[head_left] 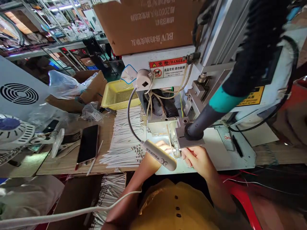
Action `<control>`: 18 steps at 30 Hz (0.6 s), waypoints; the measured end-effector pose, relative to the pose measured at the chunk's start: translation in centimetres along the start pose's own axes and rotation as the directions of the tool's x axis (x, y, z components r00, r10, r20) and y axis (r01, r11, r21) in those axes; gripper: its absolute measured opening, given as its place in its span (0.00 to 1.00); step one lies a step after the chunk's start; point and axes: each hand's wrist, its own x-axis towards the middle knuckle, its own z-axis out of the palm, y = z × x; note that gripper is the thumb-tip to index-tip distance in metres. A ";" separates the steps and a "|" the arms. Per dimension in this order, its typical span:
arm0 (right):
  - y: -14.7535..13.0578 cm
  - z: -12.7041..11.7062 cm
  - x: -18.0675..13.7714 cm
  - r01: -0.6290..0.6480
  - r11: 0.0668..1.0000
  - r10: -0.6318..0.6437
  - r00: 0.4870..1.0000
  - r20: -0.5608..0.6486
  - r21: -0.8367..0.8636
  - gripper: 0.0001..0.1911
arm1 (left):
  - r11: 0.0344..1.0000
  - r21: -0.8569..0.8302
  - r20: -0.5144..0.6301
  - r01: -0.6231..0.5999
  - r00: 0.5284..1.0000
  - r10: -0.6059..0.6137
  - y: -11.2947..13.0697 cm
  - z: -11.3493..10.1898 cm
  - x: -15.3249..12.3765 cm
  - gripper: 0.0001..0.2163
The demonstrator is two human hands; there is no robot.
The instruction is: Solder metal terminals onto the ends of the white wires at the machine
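Observation:
My left hand [165, 147] is under the machine head at the front, partly hidden by a grey gooseneck lamp [161, 156]. Its fingers are bent toward a small pale piece [177, 150] at the work point. From the other side my right hand [197, 158] reaches in, thumb and fingers pinched together beside that piece. What either hand grips is too small and too covered to name. Close above both hands sits the metal block of the machine [189, 135], with a thin bent tube [169, 140] coming down. A white plate [216, 153] lies beneath.
White cable-like strips [127, 134] cover the table at left, with more in a box [107, 191] below. A phone [88, 143], a yellow basket [117, 94] and a fan [16, 132] stand left. A thick black hose [251, 54] crosses at right, near a danger sign [169, 68].

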 end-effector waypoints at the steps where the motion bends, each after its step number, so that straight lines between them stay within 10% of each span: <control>1: 0.1 0.3 0.1 -0.013 1.000 0.013 1.000 -0.003 0.011 0.18 | 1.000 -0.011 -0.006 0.006 1.000 -0.006 0.2 0.3 0.1 0.16; 18: 0.4 0.6 0.5 -0.056 0.998 0.056 0.998 0.004 0.040 0.19 | 0.993 0.116 -0.048 -0.001 0.999 0.007 1.3 0.6 0.5 0.18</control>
